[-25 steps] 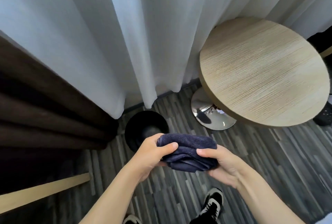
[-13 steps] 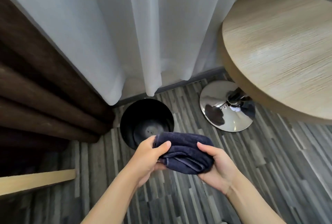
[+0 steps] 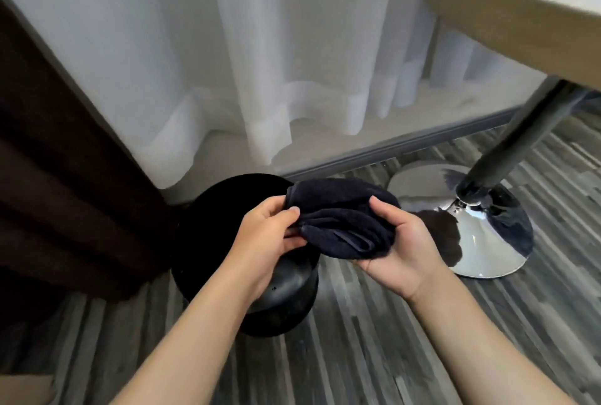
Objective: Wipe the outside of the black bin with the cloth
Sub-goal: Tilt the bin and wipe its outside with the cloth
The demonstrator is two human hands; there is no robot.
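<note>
Head view has us looking down at striped grey floorboards [image 3: 374, 339], with our two bare forearms reaching in from six o'clock. At nine o'clock a dark brown curtain [image 3: 58, 196] hangs just beside the black bin [image 3: 286, 304]; at twelve o'clock the white sheer curtain [image 3: 260, 47] ends just above the floor, close behind the bin's rim. At three o'clock the chrome table base [image 3: 481, 242] sits near the bin, its dark pole [image 3: 507, 151] rising tilted to the round wooden tabletop [image 3: 520, 8] at one o'clock. Open floor lies toward five and seven o'clock. The bin stands upright; its inside is too dark for us to tell any contents. We hold the folded dark blue cloth [image 3: 341, 219] over the bin's right rim, apart from its outer wall. Our left hand [image 3: 270, 242] pinches the cloth's left end between thumb and curled fingers; our right hand [image 3: 400, 248] cups it from below, thumb pressed on top.
</note>
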